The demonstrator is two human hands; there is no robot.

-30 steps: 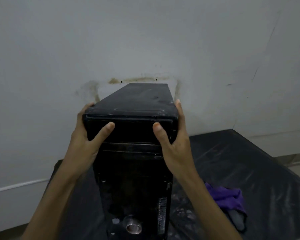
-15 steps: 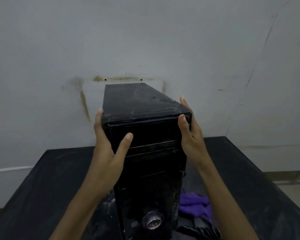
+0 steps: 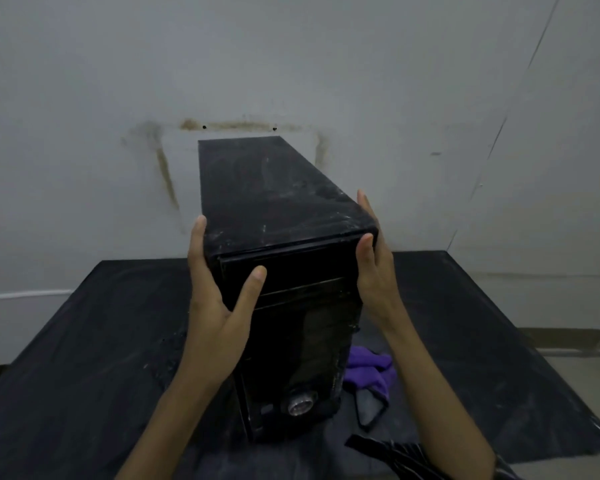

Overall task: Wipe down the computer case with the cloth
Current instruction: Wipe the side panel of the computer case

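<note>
The black, dusty computer case [image 3: 267, 195] stands upright on the table [image 3: 101, 341], its front panel facing me. My left hand [image 3: 215, 306] grips its upper left front corner, fingers on the side and thumb across the front. My right hand [image 3: 374, 278] holds the upper right corner, fingers flat along the side and thumb at the front edge. The purple cloth [image 3: 368, 372] lies crumpled on the table by the case's lower right; neither hand touches it.
Black plastic sheeting covers the table. A small dark object [image 3: 369, 407] lies just in front of the cloth, and a striped dark strip [image 3: 388, 452] near the front edge. A stained white wall [image 3: 291, 64] stands close behind the case. Floor [image 3: 586, 375] shows on the right.
The case has turned between my hands and now sits more to the middle of the view. Both hands have stayed on its upper front corners. More of the table's left side shows.
</note>
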